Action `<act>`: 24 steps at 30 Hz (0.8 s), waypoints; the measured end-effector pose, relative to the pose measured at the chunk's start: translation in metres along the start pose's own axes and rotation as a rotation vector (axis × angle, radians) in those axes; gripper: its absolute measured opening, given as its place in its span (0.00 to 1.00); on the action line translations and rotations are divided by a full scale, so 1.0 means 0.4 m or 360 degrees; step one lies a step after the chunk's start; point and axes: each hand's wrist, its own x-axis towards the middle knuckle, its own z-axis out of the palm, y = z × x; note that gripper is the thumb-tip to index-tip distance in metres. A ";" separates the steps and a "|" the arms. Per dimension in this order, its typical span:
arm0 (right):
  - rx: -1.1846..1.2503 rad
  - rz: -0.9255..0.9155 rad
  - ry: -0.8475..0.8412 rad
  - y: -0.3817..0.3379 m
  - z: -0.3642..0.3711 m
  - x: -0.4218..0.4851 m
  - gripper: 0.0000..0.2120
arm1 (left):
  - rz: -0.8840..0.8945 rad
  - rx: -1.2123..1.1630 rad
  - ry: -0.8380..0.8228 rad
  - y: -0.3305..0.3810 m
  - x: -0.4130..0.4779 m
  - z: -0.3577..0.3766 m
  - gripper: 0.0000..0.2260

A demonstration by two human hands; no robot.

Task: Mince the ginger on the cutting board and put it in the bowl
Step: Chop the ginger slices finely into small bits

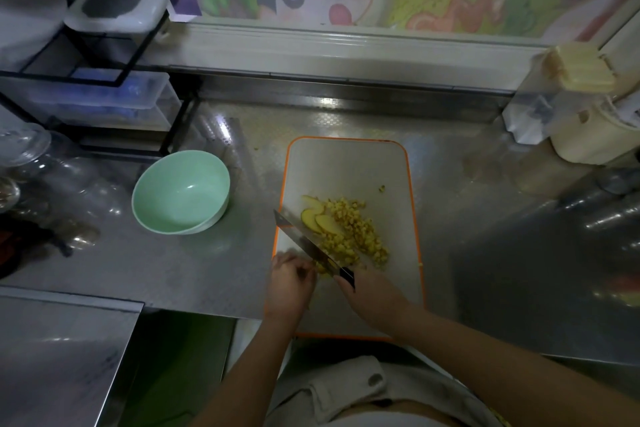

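A pile of small yellow chopped ginger [356,236] lies in the middle of the grey cutting board [349,163] with its orange rim. A few whole ginger slices [320,218] rest at the pile's left side. My right hand [372,298] grips the black handle of a cleaver [304,239], whose blade runs diagonally up-left along the pile's left edge. My left hand [289,282] sits curled at the board's left edge, fingers touching the blade's side near the ginger. A pale green bowl [181,192] stands left of the board with nothing visible in it.
A black wire rack [104,80] with plastic containers stands at the back left. Glass jars [31,163] crowd the left edge. Cream containers [585,128] sit at the back right. The steel counter's front edge runs just below the board.
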 end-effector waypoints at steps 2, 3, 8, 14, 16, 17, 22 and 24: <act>0.0022 0.0000 0.0017 0.011 0.010 0.002 0.17 | 0.0015 0.0020 -0.0009 0.000 0.001 -0.001 0.04; 0.0046 0.0002 0.0004 0.018 0.011 0.004 0.17 | 0.0028 0.0028 -0.0019 0.000 0.001 -0.002 0.04; 0.0127 0.0015 -0.0038 0.038 -0.027 0.025 0.18 | 0.0086 0.0035 -0.0040 0.002 -0.002 -0.010 0.04; 0.0104 -0.0050 0.0082 0.047 -0.007 0.027 0.16 | 0.0136 0.0028 -0.0100 -0.005 0.004 -0.016 0.04; 0.0149 -0.0057 0.0120 0.052 -0.008 0.022 0.17 | 0.0165 0.0027 -0.0105 -0.007 0.003 -0.018 0.03; 0.0154 -0.0056 0.0123 0.054 -0.010 0.019 0.17 | 0.0172 0.0008 -0.0099 -0.009 0.001 -0.019 0.02; 0.0121 -0.0084 0.0136 0.057 -0.018 0.010 0.18 | 0.0308 0.0216 -0.0377 -0.002 -0.009 -0.041 0.17; 0.0087 -0.0096 0.0165 0.056 -0.017 0.004 0.18 | 0.0407 0.0546 -0.0508 -0.006 -0.017 -0.045 0.17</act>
